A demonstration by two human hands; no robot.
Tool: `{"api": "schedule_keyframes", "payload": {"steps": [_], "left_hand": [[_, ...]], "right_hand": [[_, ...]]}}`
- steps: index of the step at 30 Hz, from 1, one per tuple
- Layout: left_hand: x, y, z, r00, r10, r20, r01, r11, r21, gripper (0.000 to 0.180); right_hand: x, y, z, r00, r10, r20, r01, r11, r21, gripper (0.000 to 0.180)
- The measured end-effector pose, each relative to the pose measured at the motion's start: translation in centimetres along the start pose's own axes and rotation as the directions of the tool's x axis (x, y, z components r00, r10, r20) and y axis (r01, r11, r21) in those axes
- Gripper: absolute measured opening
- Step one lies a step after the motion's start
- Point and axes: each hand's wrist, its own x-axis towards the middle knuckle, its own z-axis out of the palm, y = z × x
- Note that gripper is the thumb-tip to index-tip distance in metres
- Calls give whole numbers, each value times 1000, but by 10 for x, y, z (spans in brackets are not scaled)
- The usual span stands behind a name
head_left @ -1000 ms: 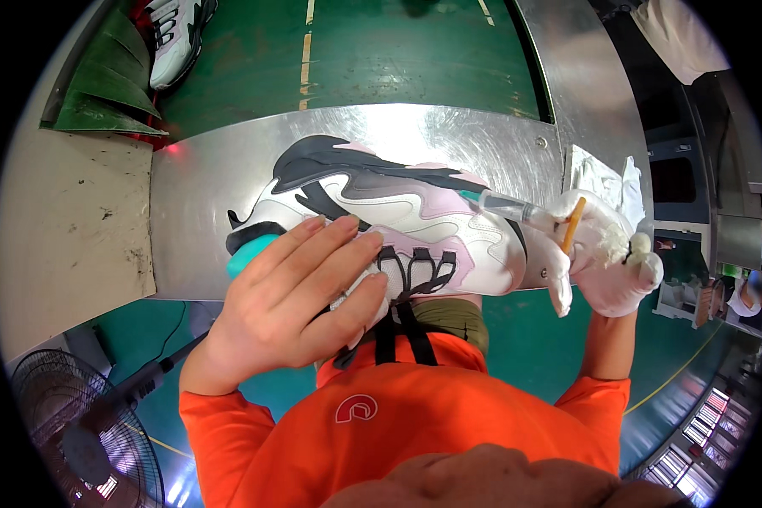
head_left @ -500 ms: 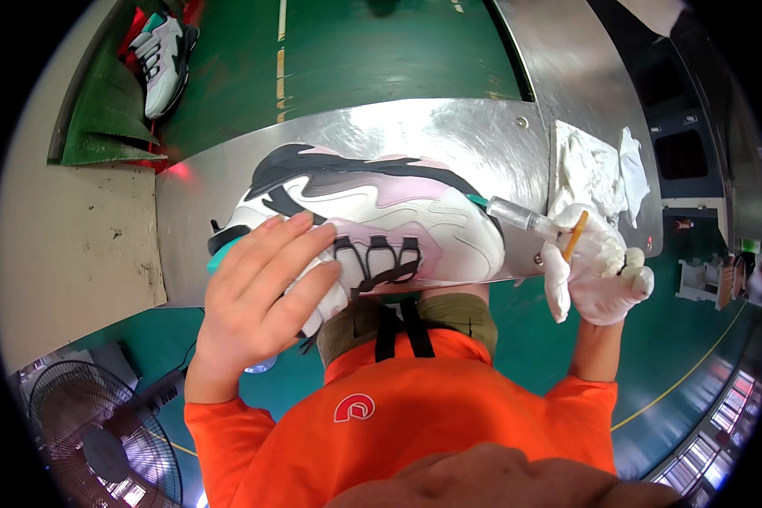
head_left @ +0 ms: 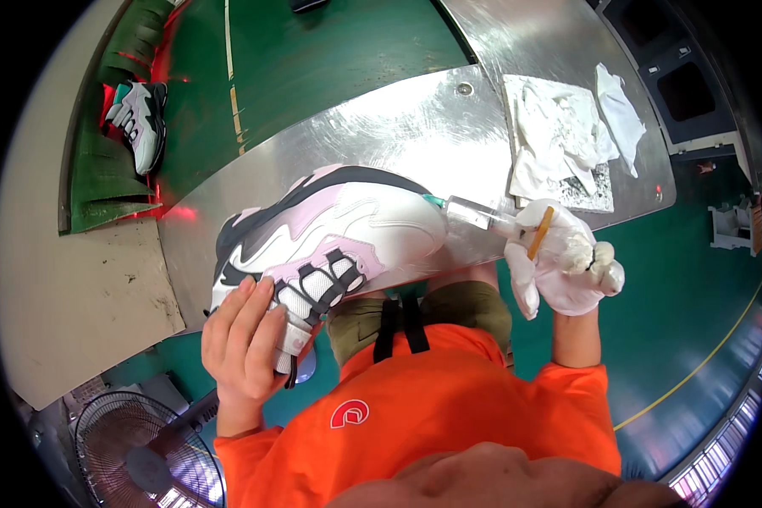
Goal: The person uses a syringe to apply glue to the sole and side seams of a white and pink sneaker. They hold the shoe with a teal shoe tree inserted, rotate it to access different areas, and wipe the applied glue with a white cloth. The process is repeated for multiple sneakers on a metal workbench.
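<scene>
Your bare left hand [head_left: 245, 339] cupped the sneaker's [head_left: 330, 237] heel end, fingers curled; your gloved right hand [head_left: 563, 258] gripped a stick [head_left: 540, 232] and bottle [head_left: 474, 218]. The sneaker had swung leftward.

Sneaker [head_left: 339, 229] white, pink, black; glove [head_left: 567, 267] white; shirt [head_left: 432, 415] orange

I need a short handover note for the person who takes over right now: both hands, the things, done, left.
Left hand: bare, grip on the laced end of the white, pink and black sneaker, which lies on the shiny metal table.
Right hand: white glove, holding a clear syringe-like applicator, its green tip at the sneaker's end, plus a thin orange stick.
White rags lie behind.
Done or left: cannot tell.
</scene>
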Motion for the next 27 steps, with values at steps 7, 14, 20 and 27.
{"api": "schedule_keyframes", "payload": {"steps": [7, 14, 20, 27], "left_hand": [[-10, 25, 4, 998, -57, -17, 59, 994, 95, 46], [-13, 33, 5, 996, -90, 16, 88, 994, 60, 55], [-19, 35, 9, 997, -79, -23, 81, 994, 69, 55], [-21, 34, 10, 998, -49, -27, 52, 995, 89, 55]], "right_hand": [[-12, 24, -16, 997, -71, 17, 68, 987, 146, 108], [-26, 37, -10, 990, -110, -89, 124, 977, 174, 104], [-33, 43, -4, 983, -128, -134, 149, 976, 157, 103], [-39, 46, 5, 978, -161, -132, 186, 961, 204, 100]]}}
